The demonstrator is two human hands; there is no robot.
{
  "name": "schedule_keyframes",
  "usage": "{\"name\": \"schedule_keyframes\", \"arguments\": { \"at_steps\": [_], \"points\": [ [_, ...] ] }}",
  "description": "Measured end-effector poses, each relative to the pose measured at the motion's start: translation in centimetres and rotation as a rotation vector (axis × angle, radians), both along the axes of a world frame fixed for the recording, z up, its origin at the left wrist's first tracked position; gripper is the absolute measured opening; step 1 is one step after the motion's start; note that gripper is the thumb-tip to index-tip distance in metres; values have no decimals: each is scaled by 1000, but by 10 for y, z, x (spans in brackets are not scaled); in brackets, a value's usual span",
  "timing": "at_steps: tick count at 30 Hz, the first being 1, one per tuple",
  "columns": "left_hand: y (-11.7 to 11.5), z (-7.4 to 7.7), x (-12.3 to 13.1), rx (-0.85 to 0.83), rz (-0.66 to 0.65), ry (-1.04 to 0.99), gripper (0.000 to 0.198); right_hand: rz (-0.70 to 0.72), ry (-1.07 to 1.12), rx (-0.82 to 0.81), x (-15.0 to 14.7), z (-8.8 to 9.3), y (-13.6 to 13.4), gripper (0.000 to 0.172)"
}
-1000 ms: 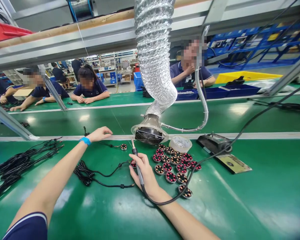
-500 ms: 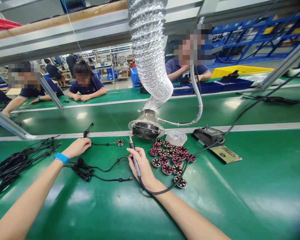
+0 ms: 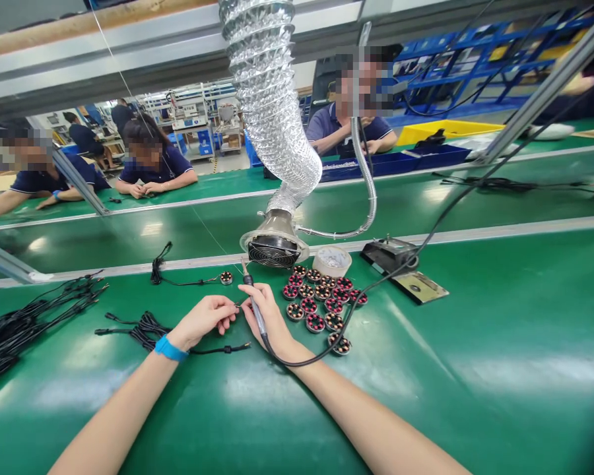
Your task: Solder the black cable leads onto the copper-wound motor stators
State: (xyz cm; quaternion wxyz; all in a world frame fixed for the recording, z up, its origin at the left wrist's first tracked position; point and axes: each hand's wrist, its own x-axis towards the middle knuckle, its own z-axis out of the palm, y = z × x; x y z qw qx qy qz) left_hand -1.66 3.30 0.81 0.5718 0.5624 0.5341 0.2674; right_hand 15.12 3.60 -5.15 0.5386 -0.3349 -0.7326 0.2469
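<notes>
My right hand is closed round a soldering iron, its tip pointing up and away towards the fan. My left hand is pinched on the end of a black cable, close to my right fingertips; the fingers hide much of that end. Below my left wrist lies the bundled black cable, with another loose cable end on the table. Beyond my hands, a small motor stator sits at the end of another black cable. Several stators with red or copper windings stand right of my right hand.
A fan hood on a foil duct hangs over the green table. A tape roll and metal stand are behind the stators. Black cables pile up at left. People sit across the bench.
My left hand has let go of the far cable with the stator and moved right to the cable end by my right hand. The right hand still holds the iron; the view has shifted slightly.
</notes>
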Motion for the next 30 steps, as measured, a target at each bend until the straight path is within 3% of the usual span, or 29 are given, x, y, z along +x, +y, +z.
{"name": "schedule_keyframes", "arguments": {
  "at_steps": [6, 12, 30],
  "points": [
    [-2, -9, -3, -85, 91, -121, 32, 4, -12, -3, 1, 2, -1, 50],
    [-1, -5, 2, -150, 112, -140, 37, -5, -23, 6, 3, 4, -2, 56],
    [-3, -6, 5, -36, 162, -123, 34, 32, 63, -24, -1, 3, 1, 57]
  ]
}}
